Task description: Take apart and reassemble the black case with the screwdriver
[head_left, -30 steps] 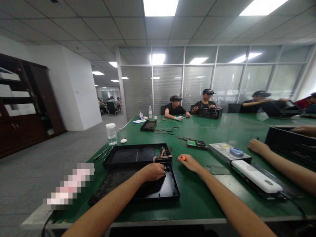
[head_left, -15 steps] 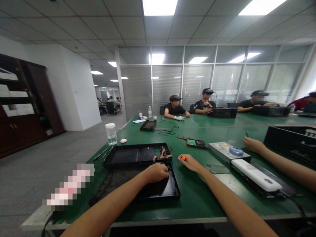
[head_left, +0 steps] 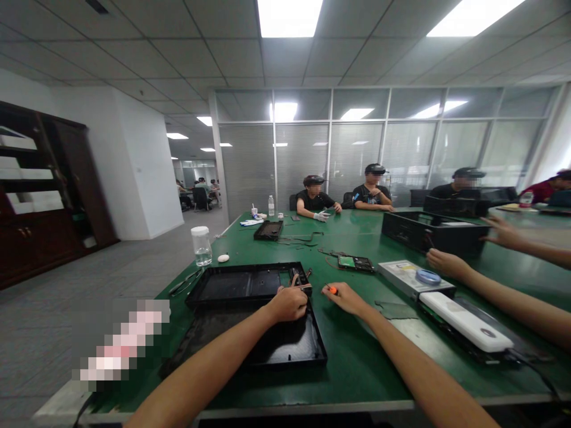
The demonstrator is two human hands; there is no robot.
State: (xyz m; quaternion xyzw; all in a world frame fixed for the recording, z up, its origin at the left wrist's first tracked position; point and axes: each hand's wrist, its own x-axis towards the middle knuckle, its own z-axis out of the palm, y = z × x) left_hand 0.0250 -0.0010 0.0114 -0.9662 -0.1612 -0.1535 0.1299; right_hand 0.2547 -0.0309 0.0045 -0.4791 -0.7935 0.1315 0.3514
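My left hand (head_left: pixel 289 304) is closed at the seam between two shallow black casing halves, against a striped ribbon cable (head_left: pixel 300 283). Whatever sits between its fingers is hidden. The upper casing half (head_left: pixel 250 279) has the cable bundle at its right end; the lower casing half (head_left: pixel 276 348) lies beneath my left forearm. To the right of the casing, my right hand (head_left: pixel 347 297) grips a small orange-handled screwdriver (head_left: pixel 332 290), mostly covered by the fingers.
A clear jar with white lid (head_left: pixel 201 245), a white cap (head_left: pixel 223 258) and pliers (head_left: pixel 185 283) stand left. Right are a circuit board (head_left: pixel 355 263), a metal box (head_left: pixel 404 274) and a white elongated device (head_left: pixel 466 321). A co-worker's hands (head_left: pixel 450 263) reach near a black case (head_left: pixel 419 230).
My left hand has moved up from the lower casing half to the ribbon cable. My right hand barely moved. The co-worker's black case has shifted left and farther back.
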